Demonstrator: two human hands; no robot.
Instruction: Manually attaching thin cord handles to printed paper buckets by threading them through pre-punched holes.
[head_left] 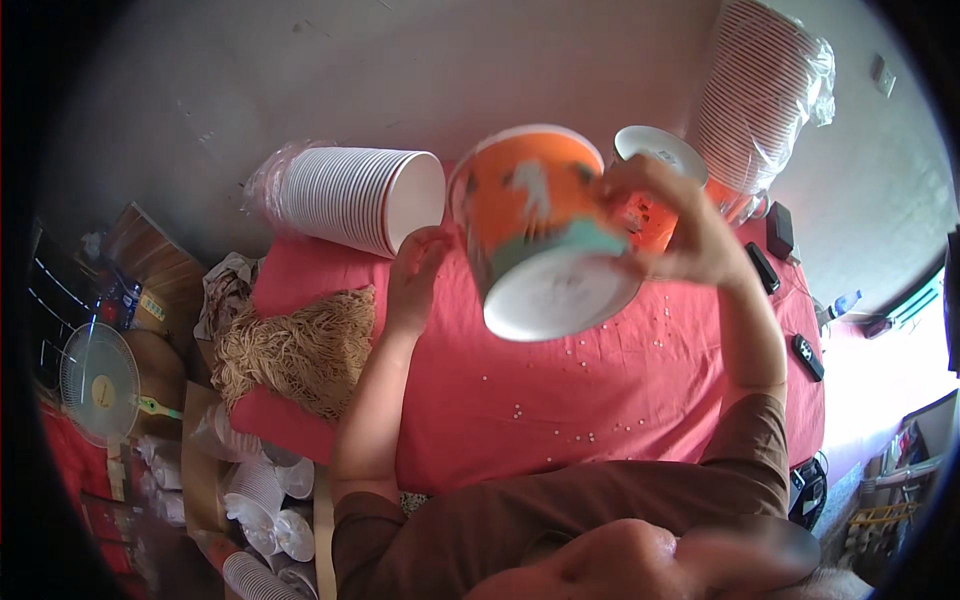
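Observation:
A large orange paper bucket [535, 195] with a green band and a white figure is held up over the pink-covered table, tilted so its white base [565, 295] faces me. My right hand [680, 225] grips it by its right side, fingers above and thumb near the base. Left of the bucket, my left hand [415, 275] is raised with its fingers parted and holds nothing. It is close to the open mouth of a nested stack of white paper buckets [345, 195] lying on its side. Behind my right hand stands another orange bucket [655, 220] with a white inside.
A tall stack of buckets in clear plastic [755, 100] stands at the back right. Small white bits [575, 435] are scattered over the pink cloth [470, 410]. A tan stringy bundle [300, 345] lies at left, above a box of plastic cups [255, 495]. A remote [808, 357] rests at right.

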